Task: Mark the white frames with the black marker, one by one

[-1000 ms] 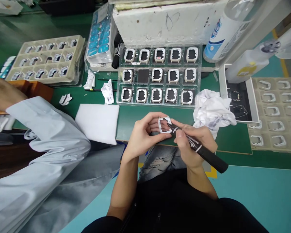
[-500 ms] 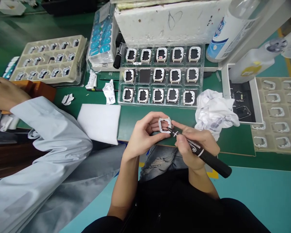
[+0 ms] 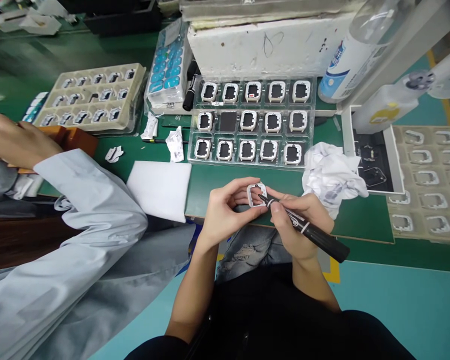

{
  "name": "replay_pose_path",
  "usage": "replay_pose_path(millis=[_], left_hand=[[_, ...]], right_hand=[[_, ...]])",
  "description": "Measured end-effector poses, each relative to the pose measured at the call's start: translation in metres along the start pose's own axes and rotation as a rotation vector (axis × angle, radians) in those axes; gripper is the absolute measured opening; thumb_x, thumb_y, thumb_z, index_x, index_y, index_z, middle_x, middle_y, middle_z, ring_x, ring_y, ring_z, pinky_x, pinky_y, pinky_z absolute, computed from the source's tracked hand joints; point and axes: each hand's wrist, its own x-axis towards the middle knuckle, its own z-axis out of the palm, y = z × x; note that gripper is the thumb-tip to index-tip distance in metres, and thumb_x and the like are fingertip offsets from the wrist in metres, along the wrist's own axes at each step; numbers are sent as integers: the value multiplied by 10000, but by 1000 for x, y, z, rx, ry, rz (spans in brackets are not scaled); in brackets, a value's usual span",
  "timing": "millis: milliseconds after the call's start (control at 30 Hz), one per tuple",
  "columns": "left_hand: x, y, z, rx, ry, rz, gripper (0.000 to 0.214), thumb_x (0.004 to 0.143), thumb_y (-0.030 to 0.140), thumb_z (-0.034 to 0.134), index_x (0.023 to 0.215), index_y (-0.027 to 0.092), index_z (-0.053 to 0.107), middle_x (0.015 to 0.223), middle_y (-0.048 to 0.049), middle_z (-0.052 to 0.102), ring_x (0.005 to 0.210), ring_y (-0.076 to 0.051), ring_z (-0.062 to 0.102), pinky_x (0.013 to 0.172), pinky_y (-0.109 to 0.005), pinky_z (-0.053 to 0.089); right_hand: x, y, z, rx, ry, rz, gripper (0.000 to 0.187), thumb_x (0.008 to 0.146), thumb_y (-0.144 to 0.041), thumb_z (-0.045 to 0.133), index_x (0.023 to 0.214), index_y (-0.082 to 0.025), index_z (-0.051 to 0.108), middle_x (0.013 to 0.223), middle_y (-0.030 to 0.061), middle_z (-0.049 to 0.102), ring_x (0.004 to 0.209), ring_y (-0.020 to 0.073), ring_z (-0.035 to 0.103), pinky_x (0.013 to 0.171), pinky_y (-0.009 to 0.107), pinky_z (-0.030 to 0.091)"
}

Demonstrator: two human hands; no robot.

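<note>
My left hand (image 3: pixel 227 210) pinches a small white square frame (image 3: pixel 255 193) just above the table's front edge. Gripped like a pen in my right hand (image 3: pixel 298 220) is a black marker (image 3: pixel 307 232), and its tip touches the frame's right side. Behind my hands lies a clear tray (image 3: pixel 252 122) with three rows of white frames with black centres; one pocket in the middle row holds only a black square.
A crumpled white cloth (image 3: pixel 332 172) lies right of my hands, a white foam pad (image 3: pixel 159 189) left. Beige trays of parts sit at far left (image 3: pixel 92 97) and far right (image 3: pixel 427 180). A co-worker's sleeve (image 3: pixel 71 220) and hand (image 3: pixel 17 142) fill the left side. A white box (image 3: pixel 262 42) stands behind.
The view has shifted slightly, so everything sits a little lower and to the right. My hands hold the same grip, with the marker tip moving slightly along the frame.
</note>
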Motion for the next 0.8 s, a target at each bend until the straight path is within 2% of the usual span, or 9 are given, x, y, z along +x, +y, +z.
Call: replay_pose_path(millis=[67,167,300,567,667,800], left_hand=[[0,-1,1,0,2,-3,647,783,325,1183,1359,216,909,1162,-88,957,1096,-279,958,1000,-355,824],[1,-1,2,-1,11,-17,658,775,349,1191,1355,209,914,1153,-93,960,1066,-285,962,984,-368,833],[1,-1,3,-17,25,-37,690,739,355,1214,1339,191,917,1123,-91,964,1017,-276,964,975,-365,837],[2,-1,3,-20,27,-64,751,705,427,1242,1338,180,921,1123,-111,969,1035,-306,971,975,-386,843],[2,-3,1,-26,31,-62,758,700,428,1243,1344,181,931,1133,-115,972,1048,-310,972,961,-375,841],[1,-6,-1,-63,-2,-63,769,722,434,1235,1387,186,939,1182,-124,974,1099,-332,974,992,-394,838]], right_hand=[[-1,-1,-1,-20,2,20,193,1179,-354,881,1045,-307,750,887,-3,867,983,348,961,722,383,826],[-2,0,-1,-23,0,53,180,1169,-321,891,1054,-308,753,988,5,906,1056,345,962,745,345,812],[-4,3,-2,-18,-16,65,184,1158,-301,902,1060,-302,747,1074,17,930,1018,332,963,751,339,800],[-4,5,-3,5,1,53,161,1157,-277,901,1073,-298,766,948,-3,900,1085,341,960,734,306,768],[-6,6,-1,49,29,24,153,1166,-273,891,1083,-292,764,880,-18,865,1044,337,963,789,347,805],[-8,7,1,106,68,-22,156,1153,-284,914,1094,-285,770,800,-42,821,830,302,937,905,467,856]])
